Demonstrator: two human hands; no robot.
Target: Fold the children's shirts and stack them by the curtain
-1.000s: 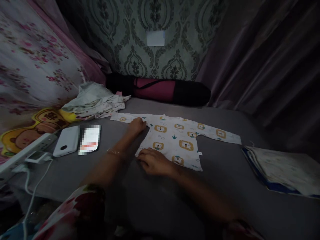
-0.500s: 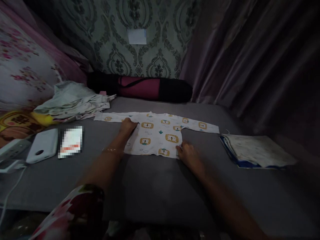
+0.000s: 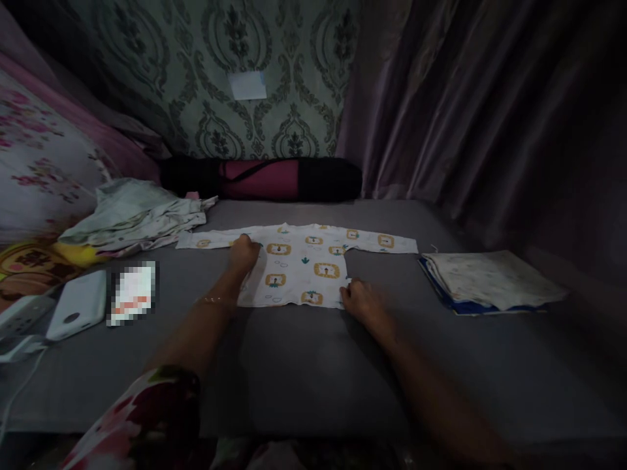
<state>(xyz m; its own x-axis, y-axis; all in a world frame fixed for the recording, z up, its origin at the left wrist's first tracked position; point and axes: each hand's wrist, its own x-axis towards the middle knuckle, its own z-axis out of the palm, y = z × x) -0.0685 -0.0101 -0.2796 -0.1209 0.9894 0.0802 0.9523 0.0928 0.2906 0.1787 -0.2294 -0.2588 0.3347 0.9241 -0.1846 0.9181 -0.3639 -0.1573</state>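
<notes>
A small white long-sleeved shirt (image 3: 304, 267) with yellow lion-like prints lies spread flat on the grey bed surface (image 3: 304, 365), both sleeves stretched out sideways. My left hand (image 3: 243, 256) is closed on the shirt's left side, just below the armpit. At the lower right corner of the hem, my right hand (image 3: 361, 300) pinches the fabric between thumb and fingers. The fingertips of my left hand are partly hidden behind the hand itself.
Folded cloths (image 3: 490, 281) are stacked at the right. Crumpled clothes (image 3: 142, 212) lie at the left, near a white power bank (image 3: 81, 303), a power strip (image 3: 24, 313) and a pixelated item (image 3: 132, 294). A black and magenta roll bag (image 3: 259, 179) lines the wall.
The camera view has turned slightly, so everything sits a little further left. Both hands keep hold of the shirt in nearly the same places, and it lies almost unchanged.
</notes>
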